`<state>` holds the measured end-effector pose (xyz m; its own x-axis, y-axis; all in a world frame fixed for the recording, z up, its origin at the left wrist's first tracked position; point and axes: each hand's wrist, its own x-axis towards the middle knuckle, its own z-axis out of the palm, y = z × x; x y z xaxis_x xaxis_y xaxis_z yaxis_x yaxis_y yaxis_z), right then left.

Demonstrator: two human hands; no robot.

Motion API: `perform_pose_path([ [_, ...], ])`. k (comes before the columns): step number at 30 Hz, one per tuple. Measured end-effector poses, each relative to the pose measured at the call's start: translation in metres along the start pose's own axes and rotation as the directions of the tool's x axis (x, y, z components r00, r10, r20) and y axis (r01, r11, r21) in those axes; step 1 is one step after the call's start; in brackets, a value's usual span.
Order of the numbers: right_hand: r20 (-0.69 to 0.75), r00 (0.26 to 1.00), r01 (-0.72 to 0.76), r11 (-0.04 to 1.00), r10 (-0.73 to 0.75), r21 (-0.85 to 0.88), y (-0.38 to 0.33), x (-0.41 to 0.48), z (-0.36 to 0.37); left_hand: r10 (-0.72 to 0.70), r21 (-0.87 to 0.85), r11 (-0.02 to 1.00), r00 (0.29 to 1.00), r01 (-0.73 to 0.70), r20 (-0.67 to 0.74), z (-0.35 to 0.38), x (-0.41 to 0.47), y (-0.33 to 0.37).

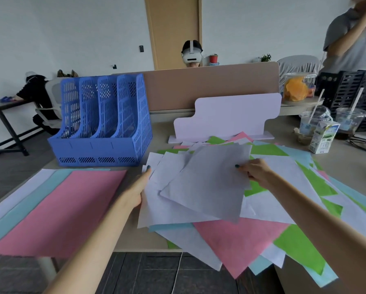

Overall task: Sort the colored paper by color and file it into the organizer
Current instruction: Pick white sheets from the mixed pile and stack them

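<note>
Left hand (138, 193) gripped the white stack (156, 209) by its edge, right hand (257, 172) pinched the top sheet (209, 183) above the mixed pile (237, 240); squaring edges first would ease filing into the organizer (101, 143)

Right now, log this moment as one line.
phase: gathering white | left hand: holds white sheets | right hand: pinches top white sheet | organizer: no paper visible | sorted piles: white, blue, pink
</note>
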<state>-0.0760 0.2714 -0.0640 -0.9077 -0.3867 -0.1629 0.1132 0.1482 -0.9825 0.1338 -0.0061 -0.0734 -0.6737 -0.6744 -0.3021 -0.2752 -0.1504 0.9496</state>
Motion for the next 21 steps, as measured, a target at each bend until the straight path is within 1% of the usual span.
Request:
perform_pose_path([
  [2,0.060,0.998,0.018,0.998,-0.015,-0.056,-0.002,-0.002,-0.003,0.015,-0.012,1.000,1.000,-0.015,0.010,0.001,-0.006,0.003],
  [4,0.118,0.993,0.029,0.995,-0.017,-0.096,-0.006,-0.004,-0.006,0.014,0.023,1.000,0.999,-0.015,0.036,0.000,-0.010,0.003],
  [7,0.202,0.979,0.037,0.988,-0.006,-0.150,-0.007,-0.001,-0.004,0.058,0.093,0.993,0.990,-0.070,0.126,-0.006,-0.012,-0.001],
  [8,0.197,0.980,0.046,0.982,-0.009,-0.185,-0.007,0.002,-0.001,0.067,0.096,0.992,0.987,-0.081,0.146,-0.008,-0.011,-0.002],
  [9,0.158,0.987,0.058,0.973,-0.022,-0.226,-0.006,0.005,0.002,0.080,0.095,0.991,0.985,-0.096,0.154,-0.011,-0.009,-0.003],
  [11,0.006,0.996,0.083,0.942,-0.086,-0.325,-0.005,0.013,0.008,0.095,0.115,0.986,0.979,-0.117,0.182,-0.014,-0.008,-0.001],
  [13,-0.122,0.979,0.093,0.885,-0.166,-0.457,-0.006,0.015,0.013,0.089,0.152,0.981,0.975,-0.121,0.202,-0.018,-0.003,0.000],
  [14,-0.149,0.967,0.098,0.842,-0.207,-0.530,-0.006,0.015,0.015,0.083,0.179,0.976,0.974,-0.121,0.209,-0.020,-0.002,0.002],
  [15,-0.158,0.958,0.100,0.800,-0.237,-0.591,-0.006,0.015,0.017,0.071,0.203,0.972,0.972,-0.117,0.222,-0.023,-0.001,0.003],
  [17,-0.161,0.949,0.102,0.744,-0.272,-0.660,-0.007,0.017,0.020,0.030,0.226,0.970,0.963,-0.092,0.267,-0.024,-0.005,0.008],
  [21,-0.103,0.945,0.182,0.762,-0.310,-0.622,-0.007,0.021,0.027,-0.050,0.323,0.943,0.929,-0.077,0.366,-0.029,-0.008,0.015],
])
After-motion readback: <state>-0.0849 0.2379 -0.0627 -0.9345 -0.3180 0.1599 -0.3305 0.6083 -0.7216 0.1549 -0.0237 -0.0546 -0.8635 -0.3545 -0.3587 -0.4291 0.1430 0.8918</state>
